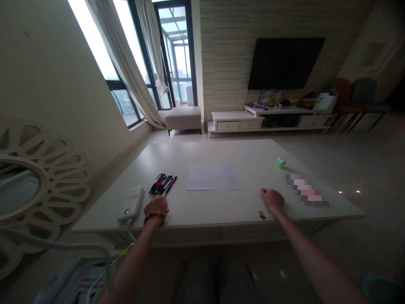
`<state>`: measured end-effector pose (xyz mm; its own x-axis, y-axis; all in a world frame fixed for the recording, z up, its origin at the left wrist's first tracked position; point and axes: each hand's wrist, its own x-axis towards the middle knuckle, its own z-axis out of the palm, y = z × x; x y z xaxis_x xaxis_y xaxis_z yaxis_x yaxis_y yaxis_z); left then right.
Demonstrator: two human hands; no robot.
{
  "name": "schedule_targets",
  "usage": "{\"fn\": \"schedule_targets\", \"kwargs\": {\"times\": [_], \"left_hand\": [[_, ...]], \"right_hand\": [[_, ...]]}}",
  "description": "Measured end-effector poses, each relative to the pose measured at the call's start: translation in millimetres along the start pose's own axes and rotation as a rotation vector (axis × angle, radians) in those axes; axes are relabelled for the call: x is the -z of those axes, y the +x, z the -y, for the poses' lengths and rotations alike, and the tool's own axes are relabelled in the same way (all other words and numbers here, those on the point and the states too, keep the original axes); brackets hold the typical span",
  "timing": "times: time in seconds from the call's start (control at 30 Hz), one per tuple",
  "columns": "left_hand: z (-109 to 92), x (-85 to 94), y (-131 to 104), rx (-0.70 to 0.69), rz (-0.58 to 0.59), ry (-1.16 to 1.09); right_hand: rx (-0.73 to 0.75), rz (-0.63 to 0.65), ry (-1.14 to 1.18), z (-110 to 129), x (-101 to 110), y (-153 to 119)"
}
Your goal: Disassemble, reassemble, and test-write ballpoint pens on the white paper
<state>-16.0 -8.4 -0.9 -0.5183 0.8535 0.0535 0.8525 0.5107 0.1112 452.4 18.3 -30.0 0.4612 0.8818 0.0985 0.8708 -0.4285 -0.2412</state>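
Note:
My left hand (156, 205) rests on the white table as a closed fist, just below a bunch of pens (161, 184) in dark, red, blue and purple colours. A beaded bracelet (155, 216) circles that wrist. On the right side of the table lies my right hand (271, 199), also curled into a fist, with nothing seen in it. A small brown object (262, 215) is close to its wrist; its kind is unclear. Between the hands, farther back, white paper (212, 177) lies flat and touches neither of them.
A white power strip (132, 202) with a plugged cable stands left on the table (215, 211). To the right are a small green-and-white object (280, 162) and a pixelated pinkish item (306, 190). Beyond are an ottoman (183, 117) and a TV cabinet (234, 120).

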Motion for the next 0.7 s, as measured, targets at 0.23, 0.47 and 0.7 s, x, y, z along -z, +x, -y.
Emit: {"fn": "schedule_targets", "kwargs": {"times": [0.23, 0.47, 0.7], "left_hand": [[7, 1.3, -6, -0.018, -0.033, -0.032], [10, -1.8, -5, -0.035, -0.058, -0.063], [21, 3.6, -1, -0.037, -0.056, -0.245]], "right_hand": [[-0.026, -0.074, 0.232, -13, 1, -2], [-0.005, -0.081, 0.361, -19, -6, 0], [0.023, -0.134, 0.427, -23, -14, 4]]}}
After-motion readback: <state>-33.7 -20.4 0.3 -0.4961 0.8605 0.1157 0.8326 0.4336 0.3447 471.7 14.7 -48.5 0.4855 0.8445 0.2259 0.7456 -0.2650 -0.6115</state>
